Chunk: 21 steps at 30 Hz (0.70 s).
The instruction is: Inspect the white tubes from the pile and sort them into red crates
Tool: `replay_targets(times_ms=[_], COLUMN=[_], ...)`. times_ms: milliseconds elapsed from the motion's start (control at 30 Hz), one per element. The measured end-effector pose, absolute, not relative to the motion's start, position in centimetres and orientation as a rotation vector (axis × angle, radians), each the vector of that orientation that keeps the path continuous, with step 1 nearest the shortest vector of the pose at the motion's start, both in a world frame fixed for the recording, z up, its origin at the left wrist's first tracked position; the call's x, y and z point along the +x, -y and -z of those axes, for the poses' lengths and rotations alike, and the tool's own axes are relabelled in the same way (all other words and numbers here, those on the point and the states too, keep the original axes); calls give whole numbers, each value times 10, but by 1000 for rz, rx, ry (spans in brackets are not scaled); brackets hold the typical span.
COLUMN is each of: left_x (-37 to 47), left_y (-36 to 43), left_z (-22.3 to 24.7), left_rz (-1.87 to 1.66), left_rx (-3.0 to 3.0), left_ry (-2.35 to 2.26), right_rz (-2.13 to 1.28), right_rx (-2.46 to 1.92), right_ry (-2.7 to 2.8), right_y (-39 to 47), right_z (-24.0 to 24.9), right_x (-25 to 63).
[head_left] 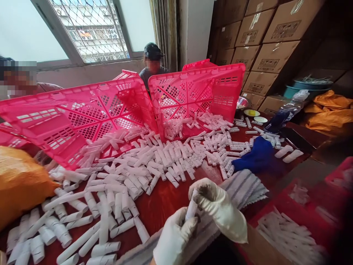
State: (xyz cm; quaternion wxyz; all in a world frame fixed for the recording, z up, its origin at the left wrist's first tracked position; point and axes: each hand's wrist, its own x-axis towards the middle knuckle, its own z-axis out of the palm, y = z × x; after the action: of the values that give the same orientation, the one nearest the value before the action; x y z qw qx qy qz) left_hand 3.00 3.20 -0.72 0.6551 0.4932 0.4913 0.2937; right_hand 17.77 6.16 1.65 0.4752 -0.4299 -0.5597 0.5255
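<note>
A short white tube is held upright and slightly tilted between my two gloved hands, above a striped towel at the table's near edge. My left hand grips its lower part between thumb and fingers. The fingers of my right hand are closed round its top end. Both white gloves have dark, dirty fingertips. Many loose white tubes lie heaped over the dark red table, some with dark marks.
Two pink crates lie tipped towards me. A blue cloth, bottle and small bowls stand right. An orange sack lies left. Red bins hold white pieces at lower right. Two people sit beyond the crates.
</note>
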Motion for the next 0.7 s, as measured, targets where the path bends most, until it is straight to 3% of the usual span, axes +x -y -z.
replay_targets(times_ms=[233, 533, 700], left_x=[34, 28, 36], left_y=[-29, -26, -27], left_z=[6, -3, 3], left_rz=[-833, -688, -586], left_rx=[1498, 629, 556], left_ry=[-1555, -580, -446], right_rz=[-1355, -1551, -1528], right_rx=[-1046, -782, -753], right_ry=[1288, 1401, 1274], right_y=[-69, -65, -52], right_z=[1, -21, -7], right_x=[170, 192, 202])
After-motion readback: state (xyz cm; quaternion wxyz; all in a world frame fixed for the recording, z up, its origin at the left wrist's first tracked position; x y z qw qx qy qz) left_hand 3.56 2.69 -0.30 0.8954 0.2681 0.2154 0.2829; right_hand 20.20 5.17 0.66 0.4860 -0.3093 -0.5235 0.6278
